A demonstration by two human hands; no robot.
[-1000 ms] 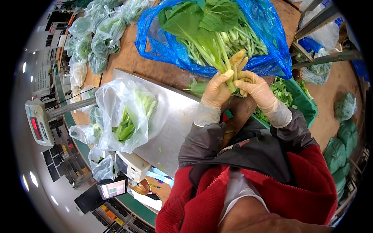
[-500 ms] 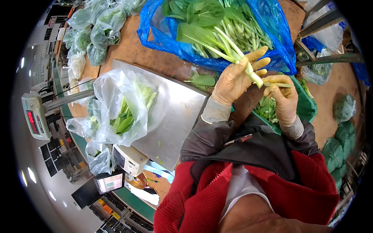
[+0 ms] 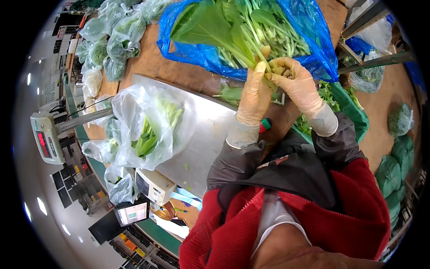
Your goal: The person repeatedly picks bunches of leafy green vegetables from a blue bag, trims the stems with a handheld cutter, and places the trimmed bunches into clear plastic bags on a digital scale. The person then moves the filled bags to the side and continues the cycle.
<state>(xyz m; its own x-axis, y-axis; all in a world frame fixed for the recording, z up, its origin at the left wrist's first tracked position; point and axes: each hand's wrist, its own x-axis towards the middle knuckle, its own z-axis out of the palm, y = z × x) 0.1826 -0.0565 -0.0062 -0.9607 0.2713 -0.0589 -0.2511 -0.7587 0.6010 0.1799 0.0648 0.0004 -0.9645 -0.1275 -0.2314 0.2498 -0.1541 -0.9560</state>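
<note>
My left hand (image 3: 254,98), in a pale yellow glove, is closed around the stalks of a leafy green vegetable (image 3: 208,29). Its broad leaves spread up and to the left, over an opened blue plastic bag (image 3: 197,57) full of similar greens. Against the stem base, beside the left thumb, my gloved right hand (image 3: 298,85) has its fingers curled in a pinch. The stem end is mostly hidden by the fingers. On the table just below the bag lie a loose leaf (image 3: 229,93) and a small pale stem piece (image 3: 282,99).
A clear bag of greens (image 3: 148,143) sits on the metal scale plate (image 3: 206,139), with the scale's display (image 3: 43,143) at far left. A green container (image 3: 356,121) with leaves stands near my right forearm. Filled bags (image 3: 118,49) crowd the back left.
My right hand has moved left and up to the stem base; the thin stalk it held no longer shows in it. My left hand has turned, swinging the leaves up and left.
</note>
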